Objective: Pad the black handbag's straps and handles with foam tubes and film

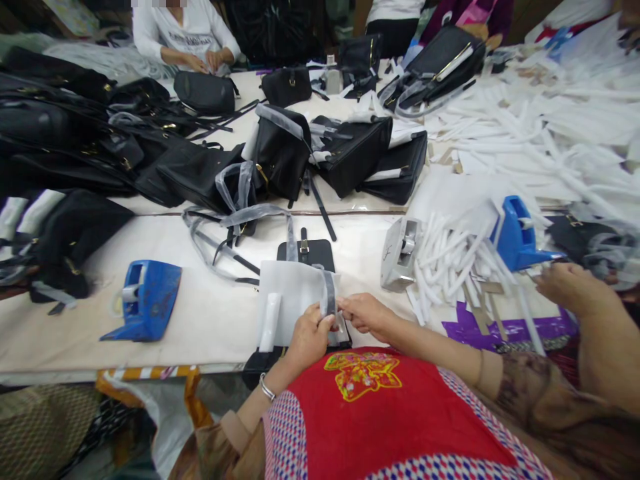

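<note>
At the table's near edge, my left hand is closed, thumb and fingers pinching the end of a dark strap covered in translucent wrap. Just to its right, the fingers of my right hand are pressed together at the same strap's edge. Beneath both hands lies a black bag with a gold-coloured buckle on its flap. A white sheet covers part of that bag, and a white wrapped roll rests on the sheet. My fingertips partly hide the strap's end.
Blue tape dispensers stand left and right, with a grey dispenser nearer the middle. White paper rolls are heaped at right. Black bags crowd the table's far side. Another person's hand is at right; a person in white sits opposite.
</note>
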Tool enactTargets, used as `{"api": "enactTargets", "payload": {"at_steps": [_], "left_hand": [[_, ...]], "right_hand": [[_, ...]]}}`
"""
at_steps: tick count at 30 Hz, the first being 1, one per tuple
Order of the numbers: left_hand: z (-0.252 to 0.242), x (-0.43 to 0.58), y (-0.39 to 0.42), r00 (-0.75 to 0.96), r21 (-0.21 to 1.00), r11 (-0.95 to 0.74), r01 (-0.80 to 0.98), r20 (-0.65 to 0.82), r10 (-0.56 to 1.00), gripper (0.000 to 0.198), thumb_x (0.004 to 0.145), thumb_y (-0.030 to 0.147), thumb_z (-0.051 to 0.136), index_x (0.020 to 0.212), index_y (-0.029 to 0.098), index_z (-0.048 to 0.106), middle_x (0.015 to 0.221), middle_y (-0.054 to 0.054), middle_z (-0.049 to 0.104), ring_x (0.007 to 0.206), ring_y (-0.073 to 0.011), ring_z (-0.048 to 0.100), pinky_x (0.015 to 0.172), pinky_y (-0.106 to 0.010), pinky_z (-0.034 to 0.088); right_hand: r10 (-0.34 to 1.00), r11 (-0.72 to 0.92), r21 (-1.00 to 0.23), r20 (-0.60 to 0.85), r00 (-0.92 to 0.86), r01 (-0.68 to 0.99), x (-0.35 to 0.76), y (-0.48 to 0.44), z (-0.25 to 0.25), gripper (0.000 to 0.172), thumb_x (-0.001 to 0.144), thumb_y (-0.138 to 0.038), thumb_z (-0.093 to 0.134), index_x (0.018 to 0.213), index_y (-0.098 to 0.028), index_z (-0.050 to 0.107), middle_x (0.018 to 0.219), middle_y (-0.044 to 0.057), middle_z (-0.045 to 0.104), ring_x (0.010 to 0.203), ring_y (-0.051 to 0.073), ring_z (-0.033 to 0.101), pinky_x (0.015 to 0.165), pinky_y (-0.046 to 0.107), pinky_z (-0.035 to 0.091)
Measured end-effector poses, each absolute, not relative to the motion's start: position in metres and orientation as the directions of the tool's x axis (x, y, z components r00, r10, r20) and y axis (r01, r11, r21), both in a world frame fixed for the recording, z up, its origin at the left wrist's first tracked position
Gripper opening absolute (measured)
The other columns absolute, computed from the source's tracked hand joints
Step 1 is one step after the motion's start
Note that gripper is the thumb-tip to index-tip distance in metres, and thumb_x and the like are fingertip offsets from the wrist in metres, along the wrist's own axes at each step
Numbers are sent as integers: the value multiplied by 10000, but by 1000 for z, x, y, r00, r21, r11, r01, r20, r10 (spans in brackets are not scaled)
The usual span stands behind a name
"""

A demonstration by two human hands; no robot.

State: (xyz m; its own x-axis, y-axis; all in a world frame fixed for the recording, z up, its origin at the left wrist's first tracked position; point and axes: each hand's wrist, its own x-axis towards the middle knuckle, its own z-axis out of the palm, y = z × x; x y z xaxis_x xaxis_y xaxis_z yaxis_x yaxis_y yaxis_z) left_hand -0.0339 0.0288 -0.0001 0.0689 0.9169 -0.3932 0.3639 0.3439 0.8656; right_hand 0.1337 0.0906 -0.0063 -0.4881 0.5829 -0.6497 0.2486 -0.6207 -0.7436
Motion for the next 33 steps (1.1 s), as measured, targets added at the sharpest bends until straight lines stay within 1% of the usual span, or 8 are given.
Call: {"api": "enactTargets", "payload": {"at_steps": [5, 9, 14, 18, 22, 25, 28, 33], "left_hand": [[2, -36, 26, 109, 852, 241, 465, -326, 939, 179, 870, 240, 507, 878, 184, 677, 1149, -84, 611, 811, -152, 643, 666, -261, 569], [9, -41, 21, 142, 828, 489, 273, -538, 831, 275, 881, 407, 525, 1015, 190, 628, 1096, -78, 641, 694, -148, 651, 555, -259, 551], [6, -39, 18, 255, 605, 767, -214, -723, 642, 336, 891, 519, 508, 996, 202, 553, 998, -62, 692, 822, -171, 688, 566, -213, 522], [-3, -33, 21, 204, 513, 798, -315, -785, 585, 317, 888, 508, 525, 917, 192, 533, 907, -53, 701, 766, -140, 685, 564, -190, 514], [-8, -34, 23, 134, 571, 777, -266, -776, 616, 298, 890, 496, 508, 884, 199, 526, 864, -49, 695, 739, -158, 690, 524, -204, 502], [-6, -38, 23, 69, 639, 756, -142, -755, 652, 277, 867, 476, 538, 838, 200, 540, 854, -44, 684, 771, -195, 698, 500, -225, 499], [-3, -38, 22, 14, 714, 694, 97, -698, 716, 258, 851, 445, 554, 788, 195, 547, 812, -47, 672, 702, -208, 689, 492, -261, 509], [-3, -37, 23, 5, 797, 495, 346, -530, 848, 201, 834, 391, 560, 884, 198, 581, 1005, -91, 645, 715, -198, 679, 482, -257, 508]], "right_hand": [[487, -687, -693, -663, -568, 220, 117, 92, -11, 398, 791, -573, 503, 766, -176, 513, 512, -91, 302, 417, 76, 207, 377, 210, 196], [596, -603, -765, -620, -510, 225, 107, 79, -13, 291, 808, -473, 483, 705, -204, 438, 508, -100, 258, 422, 76, 231, 395, 210, 233], [775, -290, -896, -426, -467, 336, 106, 65, -17, 273, 792, -279, 537, 562, -182, 425, 535, -63, 337, 526, 89, 329, 504, 219, 279], [802, -12, -915, -250, -542, 404, 111, 62, -14, 206, 795, -160, 536, 595, -171, 492, 639, -21, 459, 659, 129, 411, 669, 264, 359], [746, 163, -895, -164, -646, 416, 122, 68, -4, 117, 824, -193, 548, 714, -161, 572, 756, 27, 523, 742, 159, 443, 747, 299, 379], [723, -207, -912, -386, -573, 354, 126, 77, 0, 239, 827, -288, 591, 633, -162, 530, 667, -10, 463, 661, 125, 409, 624, 237, 353], [550, -639, -726, -662, -509, 254, 123, 85, -3, 408, 850, -499, 541, 610, -181, 450, 549, -60, 356, 470, 74, 258, 440, 207, 227], [425, -767, -615, -701, -573, 184, 111, 90, -14, 418, 777, -588, 565, 684, -216, 400, 512, -100, 318, 394, 55, 182, 367, 198, 175]]}}
